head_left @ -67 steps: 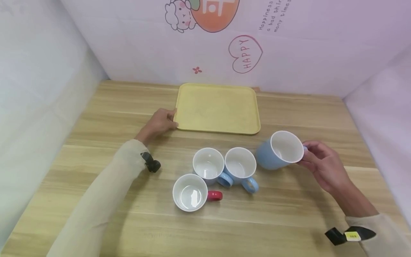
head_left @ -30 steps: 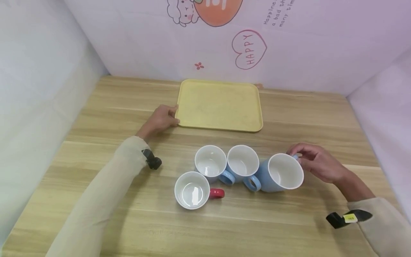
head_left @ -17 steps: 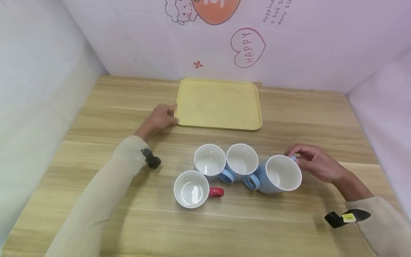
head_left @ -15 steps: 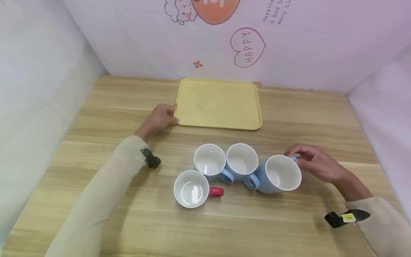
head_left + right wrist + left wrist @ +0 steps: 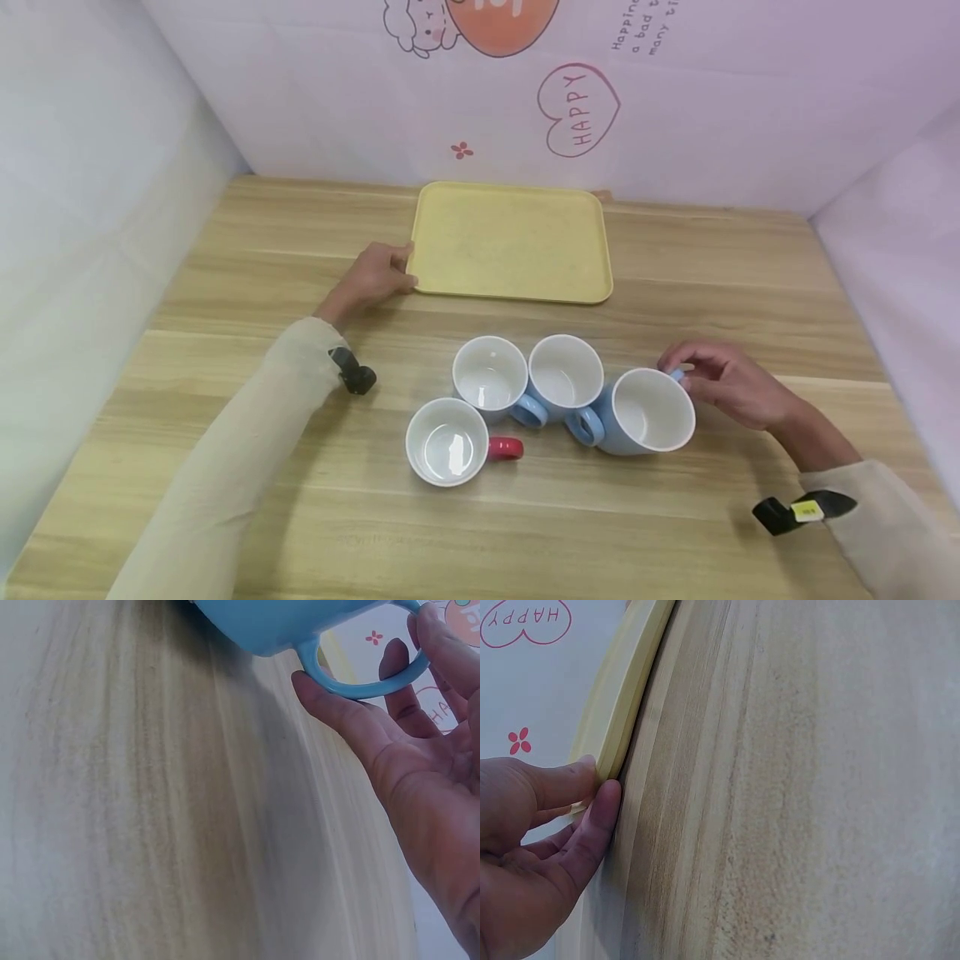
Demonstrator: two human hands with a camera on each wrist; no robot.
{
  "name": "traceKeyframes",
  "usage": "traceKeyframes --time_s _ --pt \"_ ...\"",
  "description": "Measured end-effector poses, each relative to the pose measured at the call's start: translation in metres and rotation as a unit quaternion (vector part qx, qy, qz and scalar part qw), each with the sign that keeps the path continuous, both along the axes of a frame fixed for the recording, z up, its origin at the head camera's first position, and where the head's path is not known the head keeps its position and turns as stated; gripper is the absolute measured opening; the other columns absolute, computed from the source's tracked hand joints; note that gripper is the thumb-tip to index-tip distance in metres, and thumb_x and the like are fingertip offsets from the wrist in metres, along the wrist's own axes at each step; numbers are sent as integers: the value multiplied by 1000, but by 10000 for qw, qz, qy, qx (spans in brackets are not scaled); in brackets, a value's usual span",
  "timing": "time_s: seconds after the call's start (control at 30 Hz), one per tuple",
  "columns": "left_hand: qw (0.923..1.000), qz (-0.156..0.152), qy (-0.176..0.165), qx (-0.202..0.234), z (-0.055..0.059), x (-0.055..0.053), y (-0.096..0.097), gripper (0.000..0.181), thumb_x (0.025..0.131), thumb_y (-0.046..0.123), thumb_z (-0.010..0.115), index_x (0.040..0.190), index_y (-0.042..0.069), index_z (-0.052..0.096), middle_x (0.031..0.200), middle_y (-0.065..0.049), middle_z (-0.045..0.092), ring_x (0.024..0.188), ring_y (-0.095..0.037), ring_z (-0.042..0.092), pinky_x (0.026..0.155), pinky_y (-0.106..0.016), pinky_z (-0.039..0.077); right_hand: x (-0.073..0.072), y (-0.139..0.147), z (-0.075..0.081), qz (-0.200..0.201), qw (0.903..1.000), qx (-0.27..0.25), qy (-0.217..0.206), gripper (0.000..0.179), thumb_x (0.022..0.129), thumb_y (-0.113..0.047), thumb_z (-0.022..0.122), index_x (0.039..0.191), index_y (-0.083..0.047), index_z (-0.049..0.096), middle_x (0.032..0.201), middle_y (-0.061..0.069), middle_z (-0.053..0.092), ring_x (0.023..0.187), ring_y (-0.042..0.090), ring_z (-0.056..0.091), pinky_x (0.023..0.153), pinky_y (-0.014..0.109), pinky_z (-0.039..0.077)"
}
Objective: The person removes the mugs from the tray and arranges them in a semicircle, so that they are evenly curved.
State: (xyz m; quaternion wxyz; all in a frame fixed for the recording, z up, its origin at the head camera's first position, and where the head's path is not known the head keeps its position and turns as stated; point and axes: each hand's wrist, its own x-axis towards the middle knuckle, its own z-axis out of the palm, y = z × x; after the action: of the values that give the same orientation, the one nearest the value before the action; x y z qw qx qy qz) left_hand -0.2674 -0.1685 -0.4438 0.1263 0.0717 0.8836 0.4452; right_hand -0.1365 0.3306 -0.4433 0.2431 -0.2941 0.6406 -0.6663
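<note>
My left hand (image 5: 372,273) pinches the left edge of a yellow tray (image 5: 513,242) near its front corner. In the left wrist view the thumb and fingers close on the tray's rim (image 5: 622,697). My right hand (image 5: 738,385) holds a blue mug (image 5: 626,429) by its handle (image 5: 360,690), with fingers through the loop in the right wrist view. That mug's white inside faces up. It sits right beside the handle of a second blue mug (image 5: 564,373); whether its base touches the table cannot be told.
A third blue-handled mug (image 5: 489,375) stands left of the second. In front of it is a white-rimmed mug (image 5: 446,442) with a red handle. A printed white cloth (image 5: 337,108) backs the wooden table (image 5: 420,542), and white sheets flank it.
My right hand has brought the blue mug from farther back and right toward the front left, beside the other mugs, shifting slightly left lately. My left hand keeps its hold on the tray.
</note>
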Motion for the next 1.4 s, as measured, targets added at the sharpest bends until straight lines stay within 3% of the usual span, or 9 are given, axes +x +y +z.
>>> traceKeyframes --time_s 0.33,0.5,0.67,0.87,1.03,1.13,1.4 --pt "10000 -44 25 6 3 2 -1 59 88 -1 71 143 -3 48 66 -4 50 55 -10 35 52 -25 31 2 0 -4 78 9999 10 129 36 93 23 46 114 0 63 117 7 64 106 16 62 80 30 55" --pt "9999 -80 68 -37 2 2 0 56 89 -1 71 141 -3 51 65 -3 50 55 -10 36 52 -25 31 5 -3 -6 43 9993 250 262 35 91 22 51 111 -3 65 116 5 65 107 15 62 82 28 54" --pt "9999 -17 109 -17 1 1 2 43 88 -1 71 130 -6 62 66 -3 49 56 -12 36 53 -25 31 7 -6 -8 100 9978 306 572 34 90 23 52 111 -1 65 114 8 65 106 14 60 83 27 53" --pt "9998 19 137 -108 -1 0 2 46 87 1 72 132 -4 61 67 -3 48 56 -13 36 51 -25 31 6 -8 -9 123 9956 414 828 34 89 23 53 111 0 65 112 8 65 103 14 60 82 25 52" --pt "9998 23 185 -89 -2 -2 4 15 87 1 73 100 -5 69 65 -2 46 57 -13 36 52 -26 31 5 -9 -11 289 9960 180 823 38 88 27 51 113 1 64 112 11 64 101 16 60 81 26 52" --pt "9998 30 203 -70 -3 -2 4 8 87 1 73 88 -4 66 65 -2 46 58 -14 37 53 -26 31 5 -11 -11 339 9963 115 784 38 88 27 50 113 2 64 113 11 64 101 16 60 81 27 53" --pt "9998 33 201 -84 -4 -4 4 9 86 1 73 84 -3 65 74 -5 50 57 -13 37 52 -26 31 5 -15 -10 242 9970 347 641 35 89 24 52 110 -1 65 111 9 65 100 15 62 81 27 53"
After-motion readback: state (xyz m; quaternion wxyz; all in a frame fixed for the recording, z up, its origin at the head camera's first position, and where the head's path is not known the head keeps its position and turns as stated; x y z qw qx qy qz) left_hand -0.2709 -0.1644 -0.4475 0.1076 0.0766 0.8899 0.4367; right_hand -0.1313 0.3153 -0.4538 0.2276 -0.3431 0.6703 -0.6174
